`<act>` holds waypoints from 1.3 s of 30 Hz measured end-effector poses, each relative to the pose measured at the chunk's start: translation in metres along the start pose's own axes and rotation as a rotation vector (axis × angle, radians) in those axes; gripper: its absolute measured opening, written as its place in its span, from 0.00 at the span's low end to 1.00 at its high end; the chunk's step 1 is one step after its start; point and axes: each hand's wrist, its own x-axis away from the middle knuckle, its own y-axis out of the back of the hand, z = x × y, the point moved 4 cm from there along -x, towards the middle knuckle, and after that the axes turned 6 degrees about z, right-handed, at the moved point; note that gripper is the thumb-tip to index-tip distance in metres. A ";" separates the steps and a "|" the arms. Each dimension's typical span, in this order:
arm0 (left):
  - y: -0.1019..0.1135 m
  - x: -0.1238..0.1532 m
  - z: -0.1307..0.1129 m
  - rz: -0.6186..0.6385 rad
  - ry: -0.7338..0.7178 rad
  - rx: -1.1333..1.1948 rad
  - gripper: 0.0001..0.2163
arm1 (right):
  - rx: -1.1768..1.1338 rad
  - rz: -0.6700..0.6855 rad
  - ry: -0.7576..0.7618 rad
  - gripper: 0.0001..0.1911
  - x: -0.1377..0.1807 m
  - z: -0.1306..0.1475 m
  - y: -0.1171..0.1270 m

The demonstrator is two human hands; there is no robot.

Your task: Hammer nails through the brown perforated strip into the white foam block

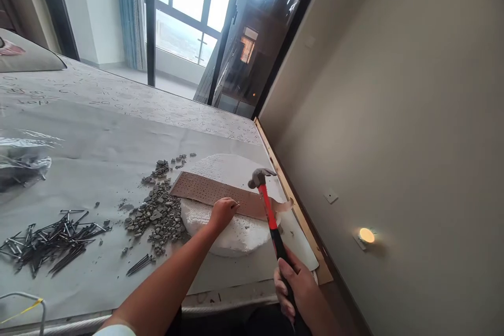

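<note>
My right hand (293, 283) is wrapped round the black grip of a claw hammer (268, 206) with a red shaft. Its metal head is raised over the right part of a brown strip (212, 190) dotted with rows of small holes. The strip lies across a round white foam block (224, 233), and its right end curls up. Fingers pinched together, my left hand (223, 214) rests at the strip's near edge. A small light tip shows at those fingers, too small to name.
Grey gravel (157, 215) is heaped left of the foam. A pile of nails (55, 239) lies further left, with a few nails (140, 264) nearer me. A clear plastic bag (23, 165) sits at the left edge. The wall (378, 115) rises close on the right.
</note>
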 end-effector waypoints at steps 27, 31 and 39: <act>0.009 -0.004 -0.006 0.017 -0.013 -0.010 0.13 | 0.044 0.037 -0.061 0.45 0.003 -0.004 -0.011; 0.008 -0.006 -0.005 0.015 -0.033 -0.033 0.13 | 0.038 -0.003 0.036 0.39 0.009 0.009 -0.010; 0.002 -0.007 -0.008 0.090 -0.037 -0.172 0.11 | 0.019 -0.029 -0.037 0.45 -0.003 -0.016 -0.008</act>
